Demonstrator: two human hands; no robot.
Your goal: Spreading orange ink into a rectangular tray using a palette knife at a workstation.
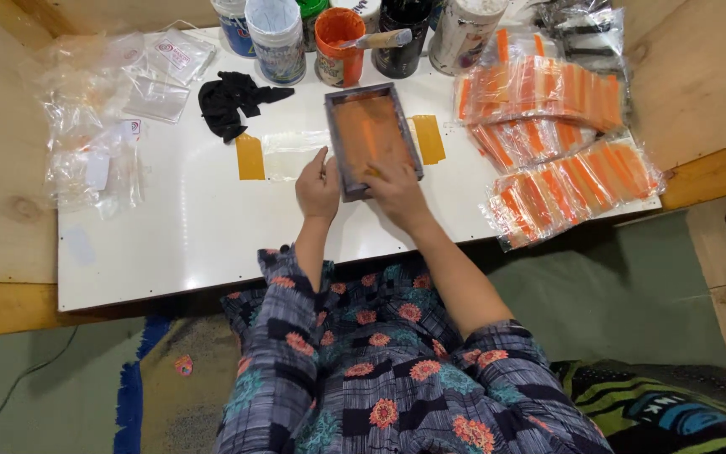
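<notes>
Small screen-printing frame [371, 139] sits mid-table on the white board [195, 235], wooden rim dark, mesh coated orange. Left hand [318, 187] steadies the frame's near-left edge, fingers loosely together, pressing rather than gripping. Right hand [397, 190] is at the near-right corner, fingers spread flat onto rim and mesh — not clamped on anything I can see. A clear plastic pouch [291, 153] lies under the frame, pinned by yellow tape strips [250, 157] either side. Progress, judging by layout: stacks of pouches with orange stripes [548, 109] piled on the right look done; blank clear pouches [98, 126] on the left look untouched, so a fair batch seems left. Open orange ink jar [339, 42] with a tool resting across it stands behind the frame, black rag [233, 99] beside it. Hard to tell — whether ink has passed onto this pouch, the frame hides it. No squeegee visible in either hand. Back-row jars are cut off at the top edge.
</notes>
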